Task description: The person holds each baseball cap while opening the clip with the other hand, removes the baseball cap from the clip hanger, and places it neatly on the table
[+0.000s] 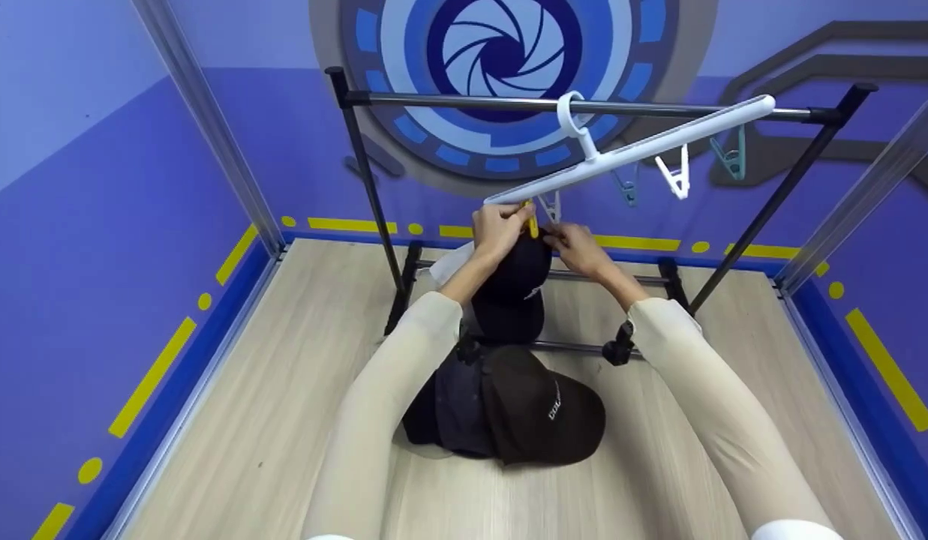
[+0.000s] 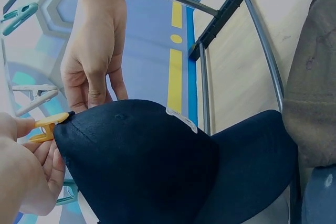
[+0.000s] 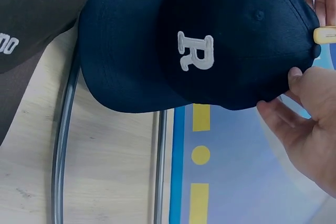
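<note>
A dark navy baseball cap [image 1: 512,274] with a white letter R hangs brim down below the low left end of a white clip hanger [image 1: 659,142]. My left hand [image 1: 500,231] pinches a yellow clip [image 2: 52,120], whose tip meets the top of the cap's crown. With thumb and fingers my right hand [image 3: 310,114] holds the crown's edge, just beside that clip. In the head view the right hand [image 1: 581,250] is at the cap's right side. Part of the clip's jaws is hidden by the left fingers.
The hanger hooks over the top bar [image 1: 464,103] of a black-ended metal rack, tilting up to the right. White clips [image 1: 677,172] and teal clips [image 1: 731,156] dangle from it. On the wooden floor lie a brown cap [image 1: 535,412] and a dark blue cap [image 1: 460,409], overlapping.
</note>
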`<state>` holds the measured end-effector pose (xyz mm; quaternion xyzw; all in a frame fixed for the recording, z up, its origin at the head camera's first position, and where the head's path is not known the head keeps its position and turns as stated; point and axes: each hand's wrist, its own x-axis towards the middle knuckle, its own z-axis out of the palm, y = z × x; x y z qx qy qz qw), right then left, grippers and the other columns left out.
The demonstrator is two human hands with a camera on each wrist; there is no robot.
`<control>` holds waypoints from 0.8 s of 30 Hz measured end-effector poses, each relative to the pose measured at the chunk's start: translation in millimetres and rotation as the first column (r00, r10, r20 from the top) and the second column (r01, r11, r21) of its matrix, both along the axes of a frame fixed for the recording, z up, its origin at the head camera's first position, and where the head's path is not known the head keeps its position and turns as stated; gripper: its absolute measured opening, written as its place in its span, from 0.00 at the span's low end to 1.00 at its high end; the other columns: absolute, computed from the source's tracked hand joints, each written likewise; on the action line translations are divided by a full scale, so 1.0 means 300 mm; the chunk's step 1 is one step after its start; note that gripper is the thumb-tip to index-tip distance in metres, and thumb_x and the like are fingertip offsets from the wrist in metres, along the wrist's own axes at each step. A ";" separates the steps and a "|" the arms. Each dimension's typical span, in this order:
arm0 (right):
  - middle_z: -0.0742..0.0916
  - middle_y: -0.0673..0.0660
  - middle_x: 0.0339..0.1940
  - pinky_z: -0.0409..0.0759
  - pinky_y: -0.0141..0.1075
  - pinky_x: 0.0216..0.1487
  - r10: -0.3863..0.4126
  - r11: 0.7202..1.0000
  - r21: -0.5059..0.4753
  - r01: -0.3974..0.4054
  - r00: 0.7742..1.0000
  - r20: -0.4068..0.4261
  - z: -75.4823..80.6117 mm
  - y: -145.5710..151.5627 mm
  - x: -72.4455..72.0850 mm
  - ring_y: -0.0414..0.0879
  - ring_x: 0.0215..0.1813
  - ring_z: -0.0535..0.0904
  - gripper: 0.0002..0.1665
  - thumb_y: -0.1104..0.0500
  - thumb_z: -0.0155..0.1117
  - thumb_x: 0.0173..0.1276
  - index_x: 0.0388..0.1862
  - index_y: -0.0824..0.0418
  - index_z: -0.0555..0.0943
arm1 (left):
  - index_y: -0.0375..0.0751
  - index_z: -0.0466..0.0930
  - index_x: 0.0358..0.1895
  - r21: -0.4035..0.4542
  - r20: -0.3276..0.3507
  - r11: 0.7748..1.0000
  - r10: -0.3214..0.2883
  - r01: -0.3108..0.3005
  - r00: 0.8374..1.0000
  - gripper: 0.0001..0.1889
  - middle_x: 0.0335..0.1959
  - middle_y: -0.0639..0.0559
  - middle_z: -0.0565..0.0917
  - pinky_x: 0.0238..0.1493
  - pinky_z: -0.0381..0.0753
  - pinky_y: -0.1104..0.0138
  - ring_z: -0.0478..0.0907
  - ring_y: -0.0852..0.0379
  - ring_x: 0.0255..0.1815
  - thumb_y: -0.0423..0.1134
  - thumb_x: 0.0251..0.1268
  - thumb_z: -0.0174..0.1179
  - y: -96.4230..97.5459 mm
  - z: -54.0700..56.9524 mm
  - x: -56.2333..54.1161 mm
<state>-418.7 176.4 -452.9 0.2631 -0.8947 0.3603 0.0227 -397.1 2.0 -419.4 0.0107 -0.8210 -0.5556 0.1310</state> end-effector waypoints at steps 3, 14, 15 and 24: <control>0.86 0.74 0.52 0.81 0.56 0.57 -0.016 1.000 0.011 0.016 1.000 -0.004 0.004 0.002 0.005 0.65 0.53 0.84 0.16 0.68 0.50 0.80 0.57 0.76 0.81 | 0.50 0.94 0.31 0.013 0.002 1.000 0.006 -0.006 1.000 0.11 0.24 0.56 0.90 0.36 0.79 0.73 0.84 0.62 0.29 0.50 0.66 0.69 0.004 0.003 0.000; 0.86 0.70 0.36 0.77 0.49 0.42 -0.006 0.998 0.057 0.013 0.993 -0.118 -0.025 0.012 0.038 0.60 0.39 0.81 0.08 0.69 0.57 0.76 0.38 0.74 0.80 | 0.46 0.92 0.25 -0.022 -0.006 0.998 0.053 -0.053 0.999 0.16 0.24 0.51 0.90 0.32 0.72 0.72 0.77 0.62 0.22 0.51 0.66 0.68 0.005 0.005 -0.009; 0.86 0.71 0.36 0.77 0.50 0.42 -0.002 0.998 0.057 0.009 0.991 -0.131 -0.029 0.014 0.043 0.61 0.39 0.81 0.08 0.70 0.57 0.75 0.38 0.74 0.81 | 0.43 0.91 0.24 -0.030 0.002 0.998 0.052 -0.051 0.999 0.19 0.20 0.52 0.87 0.30 0.70 0.71 0.74 0.61 0.20 0.52 0.67 0.68 0.002 0.004 -0.011; 0.85 0.74 0.44 0.79 0.57 0.51 0.006 0.997 0.079 0.009 0.983 -0.181 -0.033 0.069 0.065 0.67 0.47 0.82 0.09 0.71 0.57 0.75 0.46 0.76 0.82 | 0.51 0.77 0.19 -0.153 0.034 0.986 0.069 -0.063 0.997 0.22 0.14 0.60 0.73 0.24 0.62 0.70 0.66 0.61 0.18 0.57 0.70 0.62 -0.026 0.002 -0.025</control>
